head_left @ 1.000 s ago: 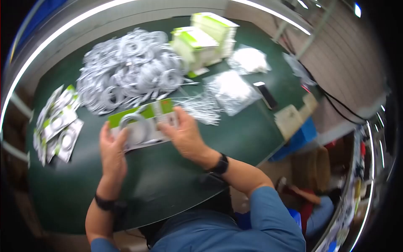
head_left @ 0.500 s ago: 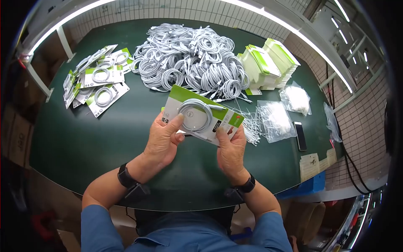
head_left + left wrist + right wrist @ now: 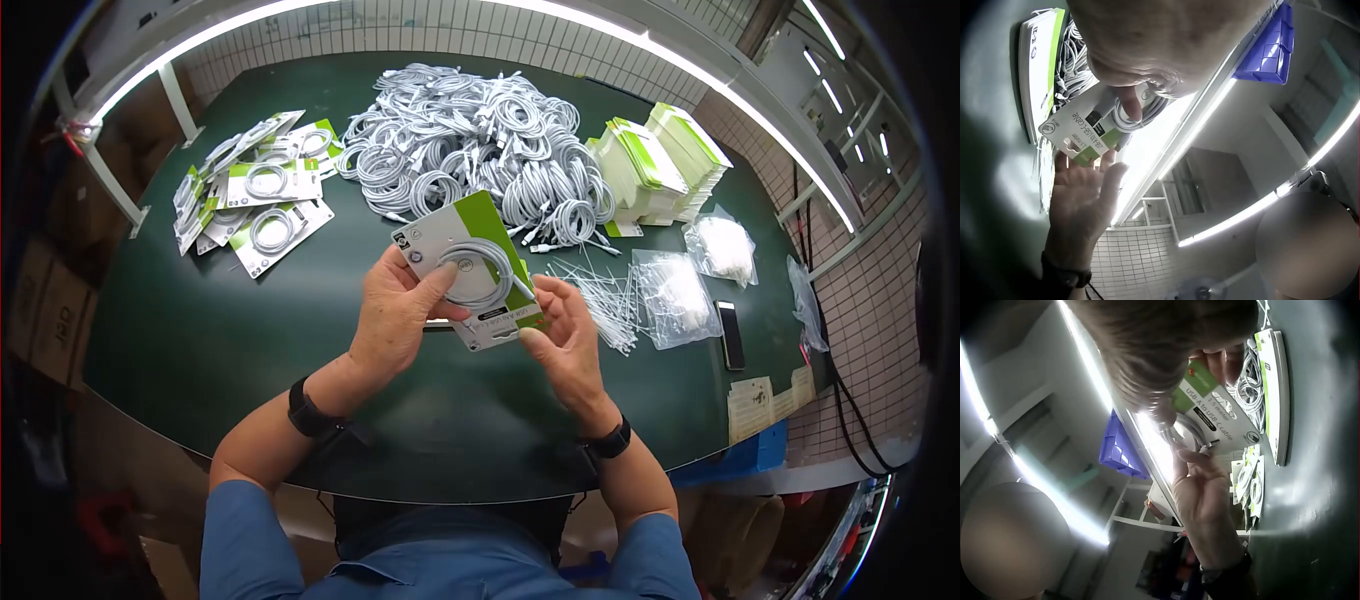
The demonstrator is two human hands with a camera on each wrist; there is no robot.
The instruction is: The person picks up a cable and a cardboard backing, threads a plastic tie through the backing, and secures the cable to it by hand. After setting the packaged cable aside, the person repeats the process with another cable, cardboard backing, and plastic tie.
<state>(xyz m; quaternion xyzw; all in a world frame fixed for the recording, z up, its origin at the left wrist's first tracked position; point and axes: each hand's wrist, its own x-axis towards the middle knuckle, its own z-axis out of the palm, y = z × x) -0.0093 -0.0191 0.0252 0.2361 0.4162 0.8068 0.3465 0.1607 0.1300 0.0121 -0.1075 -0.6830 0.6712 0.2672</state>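
My left hand [image 3: 392, 315] grips a white and green packaging card [image 3: 425, 238], its thumb pressing over a coiled white USB cable [image 3: 506, 268] on the card's face. The card is tilted above the table, its green strip on the right and its printed end low. Beside the lower right corner, my right hand [image 3: 572, 345] has its fingers spread loosely. In the left wrist view, the right fingers [image 3: 1062, 161] reach behind the card's end, while the thumb stands off it. The right wrist view shows the lettering "USB-A to USB-C cable" on the card.
Beyond the hands lies a big heap of coiled white cables [image 3: 470, 150]. Carded cables [image 3: 275, 230] are piled at left, stacks of blank cards [image 3: 640, 165] at right. Loose white cable ties [image 3: 608, 310], plastic bags [image 3: 675, 300] and a phone [image 3: 732, 335] lie nearer right.
The card, lengthwise between both hands a second ago, has turned clockwise, its green strip going from the top to the right. The right hand has loosened from its end; the left keeps its hold.
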